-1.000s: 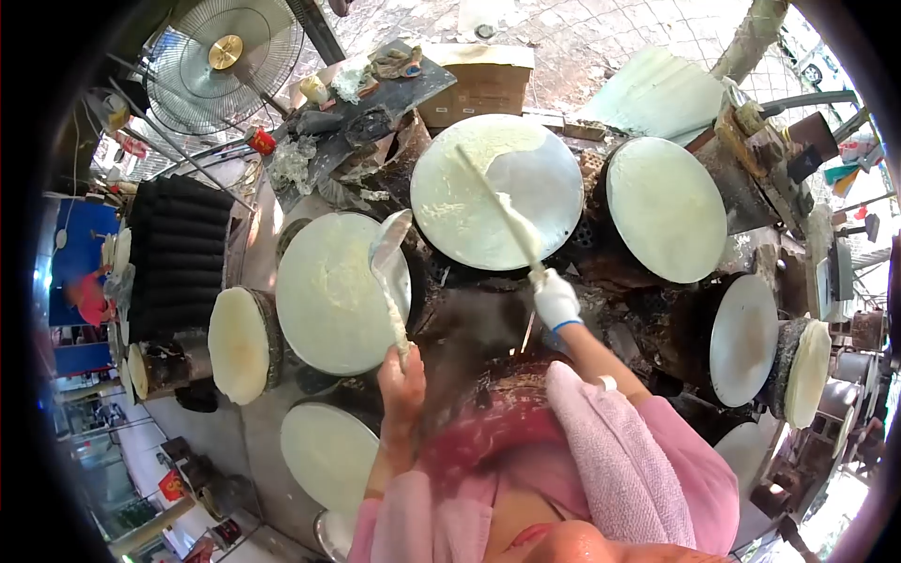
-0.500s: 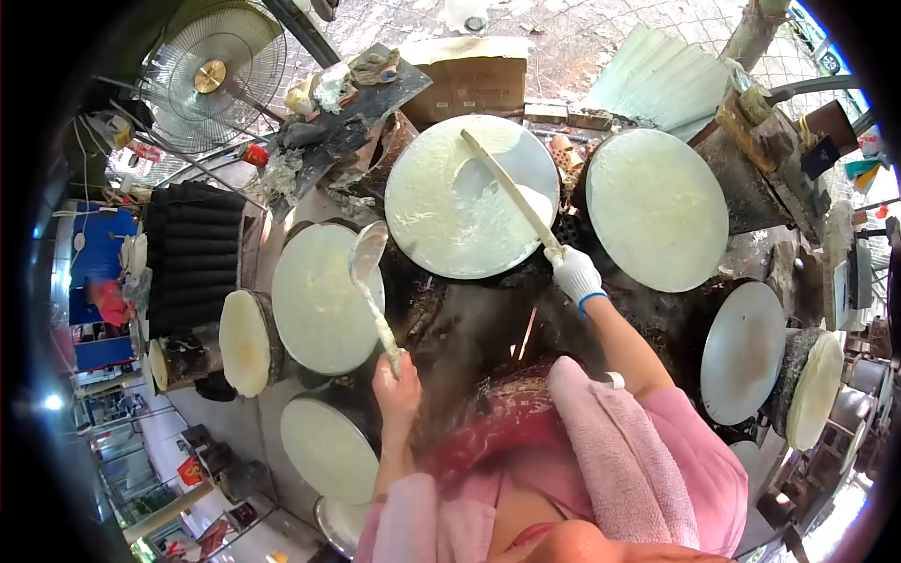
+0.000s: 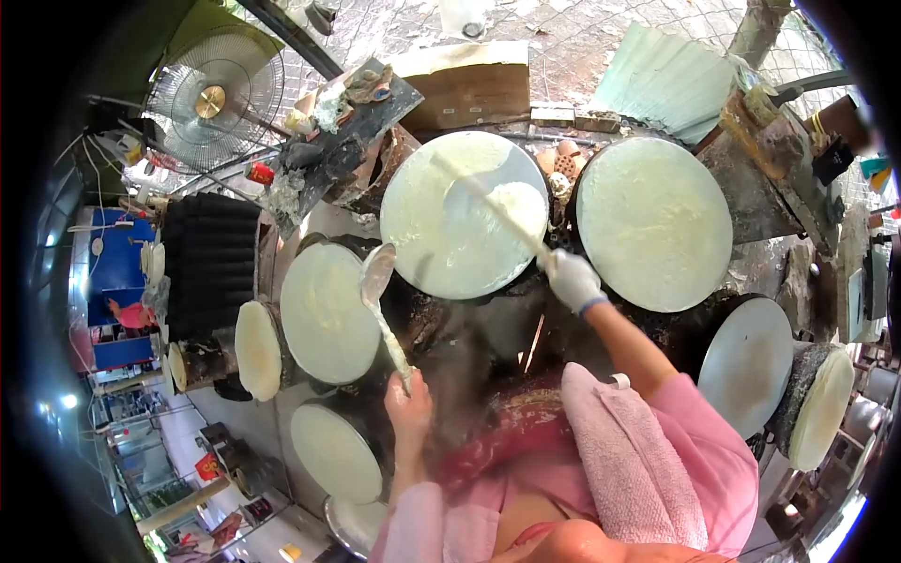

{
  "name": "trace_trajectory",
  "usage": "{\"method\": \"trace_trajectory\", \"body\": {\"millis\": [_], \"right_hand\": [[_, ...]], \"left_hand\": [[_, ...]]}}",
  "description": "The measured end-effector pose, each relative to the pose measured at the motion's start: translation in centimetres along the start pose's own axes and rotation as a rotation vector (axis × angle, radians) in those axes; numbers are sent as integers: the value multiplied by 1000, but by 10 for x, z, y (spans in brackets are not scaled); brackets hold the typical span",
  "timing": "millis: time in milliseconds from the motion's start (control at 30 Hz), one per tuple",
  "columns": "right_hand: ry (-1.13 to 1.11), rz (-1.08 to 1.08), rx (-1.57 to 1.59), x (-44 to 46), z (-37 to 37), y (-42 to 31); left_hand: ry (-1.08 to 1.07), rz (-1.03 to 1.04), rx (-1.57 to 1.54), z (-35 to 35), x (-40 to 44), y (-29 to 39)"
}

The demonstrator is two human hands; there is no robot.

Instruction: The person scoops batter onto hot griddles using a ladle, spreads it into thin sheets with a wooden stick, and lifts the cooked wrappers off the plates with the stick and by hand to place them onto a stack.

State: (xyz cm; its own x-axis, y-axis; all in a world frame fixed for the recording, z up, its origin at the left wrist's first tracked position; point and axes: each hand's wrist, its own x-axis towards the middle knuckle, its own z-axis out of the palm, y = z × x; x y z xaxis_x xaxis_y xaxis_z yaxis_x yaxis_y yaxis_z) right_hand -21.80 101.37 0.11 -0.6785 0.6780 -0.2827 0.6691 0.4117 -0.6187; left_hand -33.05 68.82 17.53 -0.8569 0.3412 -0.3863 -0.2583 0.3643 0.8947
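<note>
My left hand (image 3: 408,405) is bare and closed round the handle of a ladle (image 3: 378,272), its bowl raised by the edge of the left griddle. My right hand (image 3: 573,281), in a white glove, grips a wooden spreader (image 3: 507,222) that reaches across the middle griddle (image 3: 488,178); its far part is blurred. Pale batter (image 3: 418,220) coats much of that griddle, with a thicker white pool (image 3: 522,202) right of the stick and a thinner, greyish patch near the top. The ladle's contents are hard to make out.
Round griddles with pale sheets stand close by: one at left (image 3: 330,314), one at lower left (image 3: 335,453), one at right (image 3: 654,225). A bare metal griddle (image 3: 746,366) is at lower right. Stacked flat rounds (image 3: 822,410) sit beyond it. A fan (image 3: 211,101) stands upper left.
The spreader has swung slightly, its far end shifting left over the batter. Both hands keep their holds. The whole view has shifted a little.
</note>
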Motion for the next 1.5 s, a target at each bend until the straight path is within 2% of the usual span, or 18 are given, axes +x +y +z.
{"method": "trace_trajectory", "body": {"millis": [67,200,267,467,567,600,667,700,767,800,867,933,1033,1100,1233,1333,1467,1500], "right_hand": [[-144,144,-93,-33,-23,-21],[51,203,-111,24,-19,-10],[187,144,-220,80,-18,-16],[358,-102,-347,204,-50,-60],[368,-322,68,164,-49,-89],[327,-415,36,140,-42,-79],[84,-336,237,71,-49,-77],[254,-430,227,46,-40,-57],[312,-135,617,-1,-20,-22],[307,82,553,-22,-12,-9],[-21,440,796,-54,-11,-15],[-55,274,1026,-65,17,-8],[97,261,1022,-59,7,-1],[126,403,1152,-53,-6,-4],[-223,500,927,-76,-31,-45],[-133,230,841,-61,-24,-31],[-101,241,723,-22,-28,13],[-37,44,639,-21,-23,7]], "left_hand": [[-12,30,32,2,6,-3],[15,-15,89,5,4,1],[47,-103,66,8,-4,16],[96,-28,290,-23,-9,-29],[93,-38,230,-22,-9,-20],[82,-28,221,-21,-7,-18],[59,-2,201,-20,-1,-12],[39,32,203,-20,2,-9],[8,59,188,-21,10,-8],[-9,75,178,-20,15,-9],[-33,134,190,-17,26,-9],[-66,37,44,-9,31,4],[-110,43,-16,-7,36,16],[-138,38,-52,-8,39,20],[-161,-19,-115,-1,33,34],[-158,2,-105,0,40,26],[-89,-1,-87,6,36,16],[-74,-8,-87,8,35,16]]}}
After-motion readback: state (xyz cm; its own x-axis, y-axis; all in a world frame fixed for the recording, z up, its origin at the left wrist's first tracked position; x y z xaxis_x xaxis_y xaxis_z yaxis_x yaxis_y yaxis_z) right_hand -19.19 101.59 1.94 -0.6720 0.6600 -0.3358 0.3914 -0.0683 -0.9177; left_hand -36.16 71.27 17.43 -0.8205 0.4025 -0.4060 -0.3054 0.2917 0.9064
